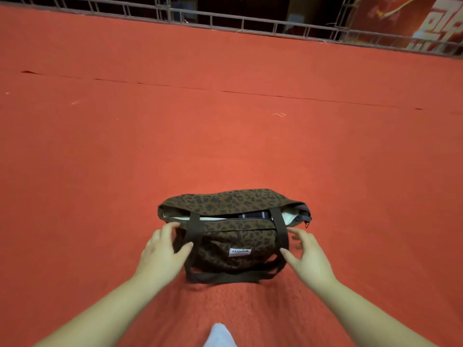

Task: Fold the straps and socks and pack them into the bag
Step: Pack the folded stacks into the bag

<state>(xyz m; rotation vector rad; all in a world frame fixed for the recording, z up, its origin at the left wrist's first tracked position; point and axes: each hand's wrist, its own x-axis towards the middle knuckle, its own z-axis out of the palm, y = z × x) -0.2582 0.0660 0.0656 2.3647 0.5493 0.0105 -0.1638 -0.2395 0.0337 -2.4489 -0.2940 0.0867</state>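
Brown leopard-print fabric bag (233, 221), labelled "FASHION", between left hand (160, 251) and right hand (308, 256), fingers spread, gripping nothing.

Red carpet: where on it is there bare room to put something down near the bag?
The red carpet is bare between the bag and the metal railing, and also to the far left and far right of the bag. It is crowded just beside the bag, where the left hand and right hand flank it, and before it, where its dark strap lies.
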